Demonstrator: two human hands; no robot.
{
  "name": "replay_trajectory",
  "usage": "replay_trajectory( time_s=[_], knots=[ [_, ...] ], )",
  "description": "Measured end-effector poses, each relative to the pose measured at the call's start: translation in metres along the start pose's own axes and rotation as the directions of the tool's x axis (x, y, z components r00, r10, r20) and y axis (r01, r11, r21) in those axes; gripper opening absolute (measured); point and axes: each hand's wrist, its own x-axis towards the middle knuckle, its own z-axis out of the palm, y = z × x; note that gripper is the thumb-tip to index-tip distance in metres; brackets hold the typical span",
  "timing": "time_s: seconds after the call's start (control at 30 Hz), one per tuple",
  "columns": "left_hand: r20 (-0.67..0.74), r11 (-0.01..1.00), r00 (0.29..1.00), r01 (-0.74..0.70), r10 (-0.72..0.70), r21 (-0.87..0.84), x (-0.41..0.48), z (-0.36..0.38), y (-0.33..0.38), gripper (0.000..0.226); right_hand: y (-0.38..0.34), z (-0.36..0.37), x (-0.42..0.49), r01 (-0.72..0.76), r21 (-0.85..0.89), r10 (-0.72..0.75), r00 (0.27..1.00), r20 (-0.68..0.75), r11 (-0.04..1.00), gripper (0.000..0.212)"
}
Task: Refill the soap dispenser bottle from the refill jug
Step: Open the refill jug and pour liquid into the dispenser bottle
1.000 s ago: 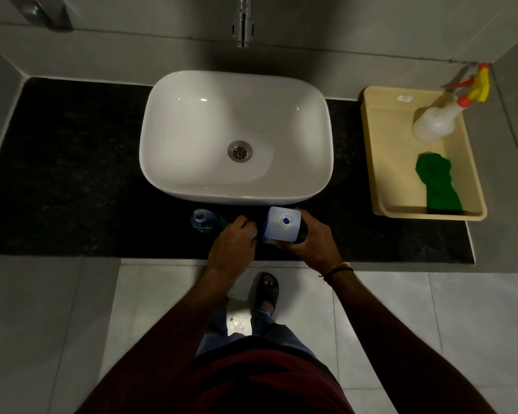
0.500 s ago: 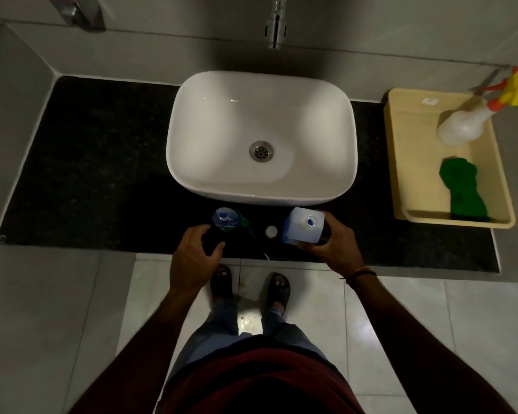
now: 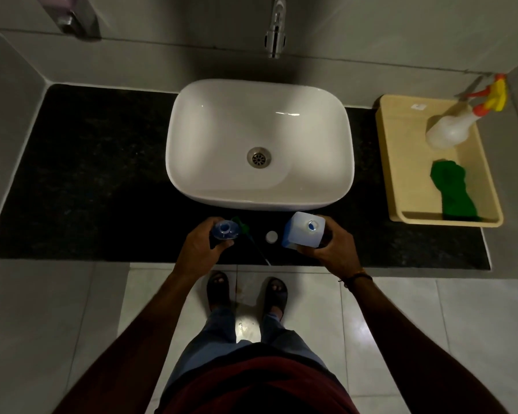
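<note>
The wall dispenser (image 3: 72,19) at upper left was cut by the top edge, the tap (image 3: 275,31) too. The left hand (image 3: 201,249) hid the body of the soap bottle (image 3: 225,228); the tray sticker (image 3: 418,106) was unreadable.

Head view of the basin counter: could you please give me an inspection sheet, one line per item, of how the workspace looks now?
Surface: black speckled stone counter around a white ceramic basin.
Job's things: clear blue soap dispenser bottle, neck open; white square plastic refill jug, mouth open. Both face up near the front edge, apart.
Clutter: small white round cap and green pump head with tube lie between them.
Grippers: left hand grips the bottle; right hand grips the jug.
Cables: nothing seen.
Surroundings: chrome tap on the wall; beige plastic tray at the right holds a white spray bottle and a green cloth.
</note>
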Motion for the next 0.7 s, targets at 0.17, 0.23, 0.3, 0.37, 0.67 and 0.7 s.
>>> replay_trajectory(
  time_s=[0.17,0.23,0.3,0.37,0.67,0.7],
  knots=[
    [-0.044,0.999,0.998,-0.050,0.051,0.013,-0.011,-0.015,0.008,0.049,-0.005,-0.002,-0.011,0.012,0.034,-0.011,0.999,-0.052,0.999,0.076],
    [-0.084,0.995,0.992,-0.097,0.097,0.008,-0.012,-0.025,0.019,0.050,-0.013,-0.006,-0.014,0.046,0.046,-0.042,0.996,-0.076,0.998,0.075],
    [-0.125,0.989,0.981,-0.146,0.146,0.007,-0.009,-0.037,0.036,0.051,-0.027,-0.013,-0.015,0.100,0.051,-0.093,0.988,-0.123,0.994,0.072],
    [-0.149,0.978,0.967,-0.210,0.207,-0.002,-0.003,-0.048,0.056,0.052,-0.048,-0.021,-0.013,0.161,0.032,-0.153,0.972,-0.176,0.986,0.068],
    [-0.194,0.897,0.877,-0.437,0.440,0.059,0.048,-0.088,0.147,0.055,-0.160,-0.062,0.013,0.343,-0.236,-0.405,0.862,-0.305,0.909,0.071],
    [-0.190,0.890,0.870,-0.449,0.455,0.072,0.053,-0.090,0.154,0.057,-0.173,-0.066,0.017,0.343,-0.276,-0.420,0.854,-0.306,0.898,0.073]
  ],
)
